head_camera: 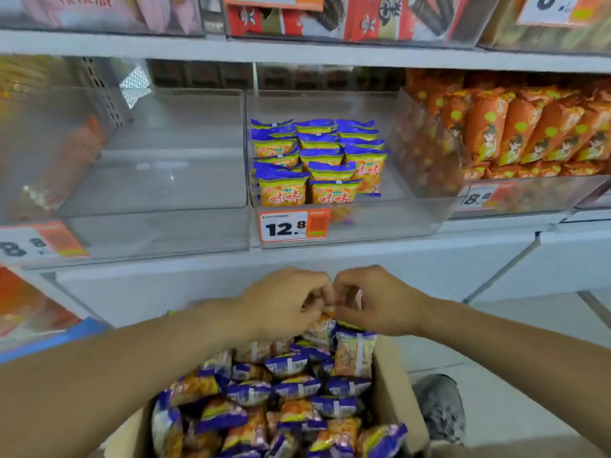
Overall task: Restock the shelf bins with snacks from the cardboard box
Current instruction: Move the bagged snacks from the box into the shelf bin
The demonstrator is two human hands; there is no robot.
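A cardboard box (393, 391) at the bottom holds several blue-and-orange snack packets (297, 388). Above its far end, my left hand (284, 299) and my right hand (380, 299) meet, fingers curled, both pinching the tops of a few snack packets (322, 328) that hang between them. Straight ahead, the clear middle shelf bin (363, 223) with a 12.8 price tag (291, 226) is partly filled with rows of the same packets (317, 160) standing upright.
A clear bin (148, 226) to the left has a bare floor. The bin to the right holds orange snack bags (529, 127). Upper shelf bins carry red packs (347, 18). A grey shoe (439, 404) stands on the floor right of the box.
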